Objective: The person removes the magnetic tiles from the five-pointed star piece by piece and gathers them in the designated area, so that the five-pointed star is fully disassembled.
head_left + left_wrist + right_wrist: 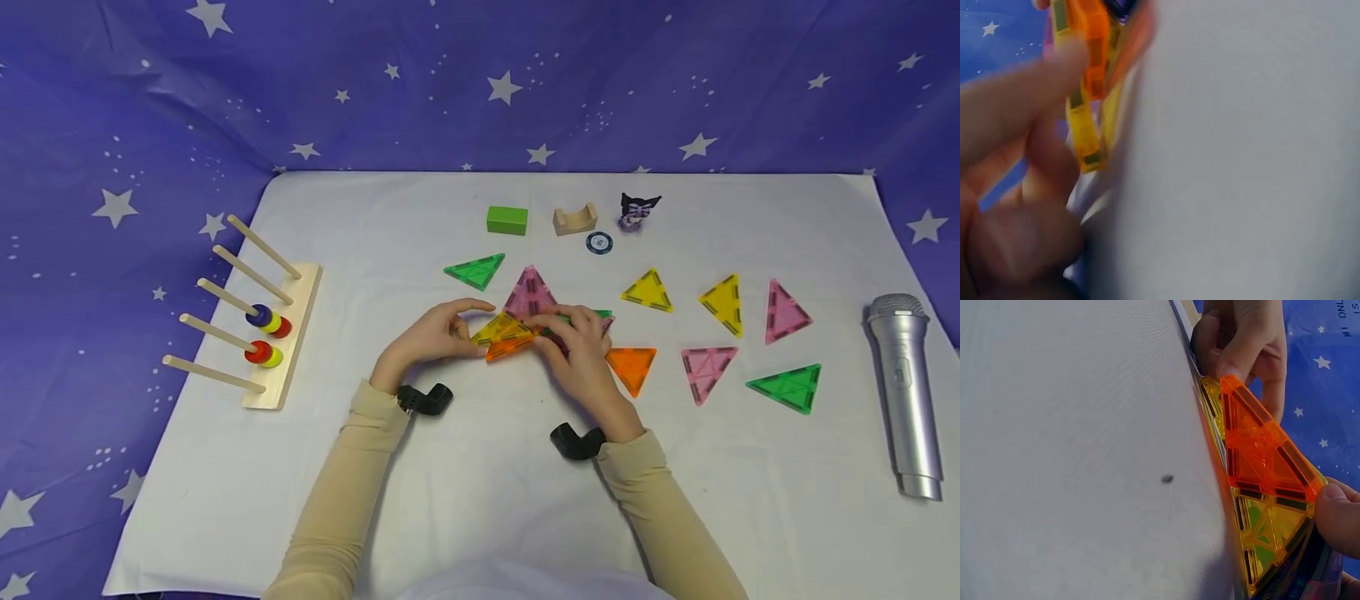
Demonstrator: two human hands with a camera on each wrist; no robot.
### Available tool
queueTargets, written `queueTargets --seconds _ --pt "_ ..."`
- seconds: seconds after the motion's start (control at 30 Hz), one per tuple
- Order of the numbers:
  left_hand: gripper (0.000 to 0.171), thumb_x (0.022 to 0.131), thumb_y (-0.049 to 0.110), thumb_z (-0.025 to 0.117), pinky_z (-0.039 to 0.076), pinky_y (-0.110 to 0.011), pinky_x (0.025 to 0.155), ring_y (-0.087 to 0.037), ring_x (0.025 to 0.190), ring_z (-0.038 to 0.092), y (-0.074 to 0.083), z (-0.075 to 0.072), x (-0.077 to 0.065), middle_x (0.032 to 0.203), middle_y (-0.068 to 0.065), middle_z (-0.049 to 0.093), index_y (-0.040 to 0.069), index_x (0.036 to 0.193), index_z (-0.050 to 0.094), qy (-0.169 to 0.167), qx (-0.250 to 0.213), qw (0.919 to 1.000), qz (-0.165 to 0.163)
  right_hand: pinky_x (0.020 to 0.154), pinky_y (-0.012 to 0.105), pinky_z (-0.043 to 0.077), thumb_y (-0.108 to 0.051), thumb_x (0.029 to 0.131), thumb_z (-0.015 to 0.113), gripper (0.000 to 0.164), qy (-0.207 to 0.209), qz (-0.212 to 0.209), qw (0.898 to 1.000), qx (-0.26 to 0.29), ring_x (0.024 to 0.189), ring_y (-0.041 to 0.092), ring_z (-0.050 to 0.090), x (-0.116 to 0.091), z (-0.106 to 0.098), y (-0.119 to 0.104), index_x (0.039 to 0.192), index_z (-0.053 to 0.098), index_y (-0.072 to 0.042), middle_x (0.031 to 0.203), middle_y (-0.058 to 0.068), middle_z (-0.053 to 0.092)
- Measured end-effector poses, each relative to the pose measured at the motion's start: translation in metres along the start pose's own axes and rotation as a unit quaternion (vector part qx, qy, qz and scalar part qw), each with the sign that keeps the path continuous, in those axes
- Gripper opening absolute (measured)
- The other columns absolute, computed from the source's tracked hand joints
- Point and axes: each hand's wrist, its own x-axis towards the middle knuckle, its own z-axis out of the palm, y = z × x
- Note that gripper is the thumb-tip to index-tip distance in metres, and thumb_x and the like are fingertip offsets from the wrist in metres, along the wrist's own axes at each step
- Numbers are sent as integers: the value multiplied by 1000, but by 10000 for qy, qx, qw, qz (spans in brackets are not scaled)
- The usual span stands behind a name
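My left hand (429,335) curves around the left end of a group of joined translucent magnetic tiles, index finger and thumb held apart. Its thumb is at the tip of an orange triangle tile (1263,447) in the right wrist view. My right hand (581,354) pinches that tile's other corner between thumb and fingers. A yellow triangle tile (497,327) leans against the orange one. Behind them stand pink triangle tiles (529,292), joined along an edge. Green and pink tiles are partly hidden by the right hand. Fingers blur over a yellow tile edge (1088,147) in the left wrist view.
Loose triangle tiles lie to the right, including an orange one (632,368), with a green one (477,271) behind. A wooden peg rack (288,350) stands left, a silver microphone (907,396) right. A green block (507,220), wooden arch (575,220), chip (599,242) and figurine (636,212) are behind.
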Motion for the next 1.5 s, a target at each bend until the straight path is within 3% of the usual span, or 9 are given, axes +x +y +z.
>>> queueTargets --seconds 0.2,0.43,0.57,0.7,0.87,1.07,1.13,1.3,1.5 --pt "53 72 16 77 36 -29 54 -14 51 40 -1 3 1 75 -3 55 13 120 57 628 780 9949 142 86 61 14 -23 88 60 19 33 -8 10000 21 121 32 24 0 1 -1 107 64 -24 121 5 47" --pt "44 82 5 65 40 -30 43 -36 43 44 35 1 -14 95 -19 56 -2 123 52 547 -261 9982 -18 86 60 13 -25 84 65 21 10 70 10000 37 121 33 24 2 2 -2 106 65 -24 121 5 47" --pt "48 80 2 67 43 -35 43 -28 40 42 29 4 -12 99 -24 53 -4 123 49 357 -731 9967 -58 87 60 13 -27 81 68 25 -55 178 9998 27 122 31 24 2 2 -2 106 65 -25 122 4 46" --pt "44 79 2 68 39 -29 40 -16 38 37 11 11 -6 99 -24 53 -5 118 51 180 -973 9951 44 87 59 15 -28 80 69 26 -51 227 9997 21 122 29 24 1 2 -2 106 65 -25 121 3 47" --pt "35 83 5 64 33 -27 36 -14 35 35 -4 17 -2 96 -17 60 -1 115 52 127 -1198 9927 13 87 57 15 -28 80 69 26 57 198 9998 55 121 28 24 0 2 0 105 65 -24 120 3 47" --pt "28 87 8 60 32 -26 37 -12 37 35 -7 18 -2 93 -13 58 1 113 52 193 -1407 9894 305 85 57 17 -26 81 69 24 129 140 9998 64 121 27 25 0 2 1 105 65 -23 119 3 48" --pt "28 87 8 59 35 -25 43 -10 46 41 -7 17 -2 95 -13 58 1 113 53 229 -1342 9900 382 85 57 17 -25 81 69 24 125 130 9998 88 121 27 25 0 2 1 104 65 -23 119 3 48" --pt "32 86 10 61 36 -23 48 -8 51 44 -8 15 -4 103 -11 59 1 116 56 161 -1373 9902 199 85 56 17 -24 81 69 24 85 120 9998 121 121 27 25 0 2 1 104 64 -24 119 3 48" --pt "37 85 4 62 30 -22 39 -8 36 30 -7 14 -5 103 -16 58 -3 120 54 -77 -1797 9837 50 84 55 17 -23 81 69 25 57 73 9998 192 121 28 24 0 1 1 106 64 -23 120 4 47"
